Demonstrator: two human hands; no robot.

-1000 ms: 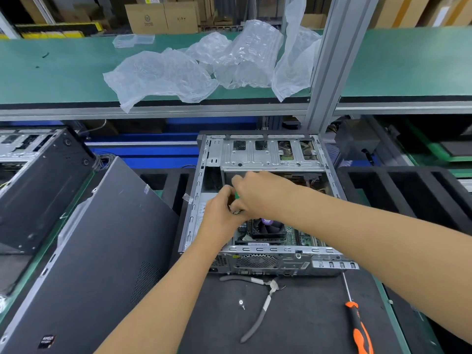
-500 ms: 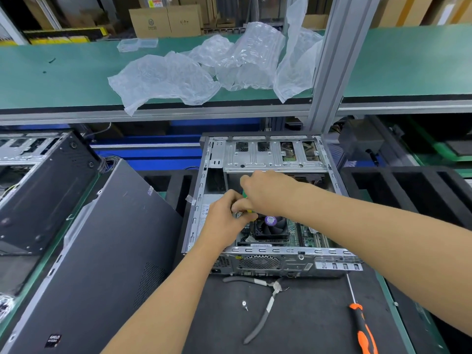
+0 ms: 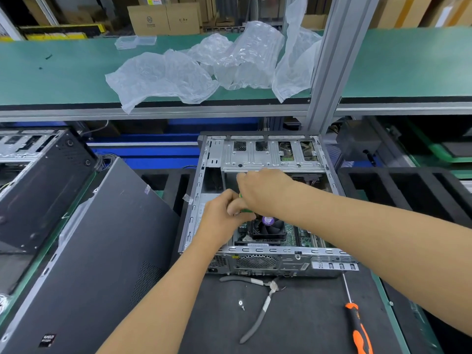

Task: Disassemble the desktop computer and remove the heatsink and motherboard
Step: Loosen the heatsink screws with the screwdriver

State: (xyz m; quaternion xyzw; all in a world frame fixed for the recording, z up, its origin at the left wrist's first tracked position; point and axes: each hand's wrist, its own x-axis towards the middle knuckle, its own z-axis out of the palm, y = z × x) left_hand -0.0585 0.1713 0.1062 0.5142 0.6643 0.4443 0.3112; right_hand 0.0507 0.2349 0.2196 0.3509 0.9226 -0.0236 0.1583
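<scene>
Both hands meet inside the open silver steel computer case (image 3: pixel 260 200). The left hand (image 3: pixel 222 218) and the right hand (image 3: pixel 265 192) touch, fingers curled together around a small green object (image 3: pixel 246 210), mostly hidden between them. Just right of the left hand sits the black heatsink fan with a purple hub (image 3: pixel 267 227), mounted on the green motherboard (image 3: pixel 304 235) at the near end of the case, which lies flat on the black-matted bench (image 3: pixel 306 315). Nearer, grey-handled pliers (image 3: pixel 260 302), a small loose screw (image 3: pixel 240 304) and an orange-handled screwdriver (image 3: pixel 356 325) lie on the mat. Left, a dark grey side panel (image 3: pixel 89 251) carries an AMD Ryzen sticker (image 3: pixel 48 339). Crumpled clear plastic bags (image 3: pixel 204 67) lie on the far green shelf.
</scene>
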